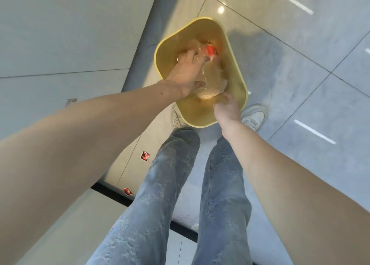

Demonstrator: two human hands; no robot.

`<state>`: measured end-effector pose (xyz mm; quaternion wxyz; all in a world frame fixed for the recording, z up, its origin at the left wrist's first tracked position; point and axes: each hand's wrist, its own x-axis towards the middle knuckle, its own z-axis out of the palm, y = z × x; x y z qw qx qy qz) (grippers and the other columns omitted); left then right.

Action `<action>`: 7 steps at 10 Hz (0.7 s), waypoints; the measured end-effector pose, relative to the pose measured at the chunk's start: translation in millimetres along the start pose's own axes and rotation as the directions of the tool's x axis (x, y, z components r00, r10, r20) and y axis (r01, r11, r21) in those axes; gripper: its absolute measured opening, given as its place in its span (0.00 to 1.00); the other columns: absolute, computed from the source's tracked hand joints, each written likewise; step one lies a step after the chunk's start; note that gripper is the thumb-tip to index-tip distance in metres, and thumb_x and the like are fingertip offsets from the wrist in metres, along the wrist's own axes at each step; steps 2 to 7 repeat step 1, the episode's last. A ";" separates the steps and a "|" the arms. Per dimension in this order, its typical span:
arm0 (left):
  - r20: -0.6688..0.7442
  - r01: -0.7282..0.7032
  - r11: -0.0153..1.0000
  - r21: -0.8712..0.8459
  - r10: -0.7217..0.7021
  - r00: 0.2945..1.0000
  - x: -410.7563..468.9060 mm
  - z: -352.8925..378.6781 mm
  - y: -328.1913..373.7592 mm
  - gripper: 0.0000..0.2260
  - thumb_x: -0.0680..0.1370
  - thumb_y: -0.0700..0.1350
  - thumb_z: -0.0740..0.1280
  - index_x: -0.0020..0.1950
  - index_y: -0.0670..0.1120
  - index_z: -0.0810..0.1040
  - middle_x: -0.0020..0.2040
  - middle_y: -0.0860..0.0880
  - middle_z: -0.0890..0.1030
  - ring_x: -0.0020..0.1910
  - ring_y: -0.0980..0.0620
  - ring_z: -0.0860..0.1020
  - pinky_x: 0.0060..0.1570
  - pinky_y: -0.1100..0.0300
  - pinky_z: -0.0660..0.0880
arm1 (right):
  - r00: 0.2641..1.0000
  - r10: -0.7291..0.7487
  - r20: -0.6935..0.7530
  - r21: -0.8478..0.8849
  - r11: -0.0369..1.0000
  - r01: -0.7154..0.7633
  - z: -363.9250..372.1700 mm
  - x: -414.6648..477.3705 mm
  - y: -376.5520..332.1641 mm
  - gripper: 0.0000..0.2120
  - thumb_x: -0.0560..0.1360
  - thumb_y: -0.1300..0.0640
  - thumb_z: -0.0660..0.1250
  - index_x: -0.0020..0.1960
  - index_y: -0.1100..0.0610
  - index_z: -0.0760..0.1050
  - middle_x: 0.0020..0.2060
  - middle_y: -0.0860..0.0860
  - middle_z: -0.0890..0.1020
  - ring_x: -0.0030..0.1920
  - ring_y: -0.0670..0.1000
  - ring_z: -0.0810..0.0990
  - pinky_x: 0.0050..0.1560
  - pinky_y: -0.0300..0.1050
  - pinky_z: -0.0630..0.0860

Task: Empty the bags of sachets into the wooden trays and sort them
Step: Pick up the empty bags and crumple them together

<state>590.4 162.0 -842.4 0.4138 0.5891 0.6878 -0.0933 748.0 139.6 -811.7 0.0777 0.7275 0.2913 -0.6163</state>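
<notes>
A yellow plastic bin (238,80) stands on the tiled floor in front of my feet. Inside it lie crumpled clear plastic bags (210,82), with a red sachet (210,50) showing at the far side. My left hand (185,72) reaches down into the bin, fingers spread and pressed on the clear bags. My right hand (227,108) is at the bin's near rim, fingers curled over the edge next to the bags. No wooden trays are in view.
Two red sachets (144,156) (127,191) lie on the floor to the left of my legs. A grey wall panel (60,34) rises at the left. My white shoes (253,116) stand just behind the bin.
</notes>
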 end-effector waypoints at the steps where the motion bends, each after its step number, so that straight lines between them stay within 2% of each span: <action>1: -0.021 0.017 1.000 -0.026 -0.018 1.000 -12.1 -1.8 2.2 0.28 0.76 0.47 0.71 0.73 0.49 0.64 0.72 0.41 0.64 0.67 0.39 0.68 0.65 0.48 0.69 | 1.000 -0.019 -0.024 -0.027 0.999 0.018 -3.2 -8.7 -7.2 0.25 0.78 0.61 0.57 0.75 0.51 0.64 0.65 0.54 0.75 0.62 0.56 0.75 0.56 0.44 0.70; 7: -0.021 0.017 1.000 -0.026 -0.018 1.000 -12.1 -1.8 2.2 0.28 0.76 0.47 0.71 0.73 0.49 0.64 0.72 0.41 0.64 0.67 0.39 0.68 0.65 0.48 0.69 | 1.000 -0.019 -0.024 -0.027 0.999 0.018 -3.2 -8.7 -7.2 0.25 0.78 0.61 0.57 0.75 0.51 0.64 0.65 0.54 0.75 0.62 0.56 0.75 0.56 0.44 0.70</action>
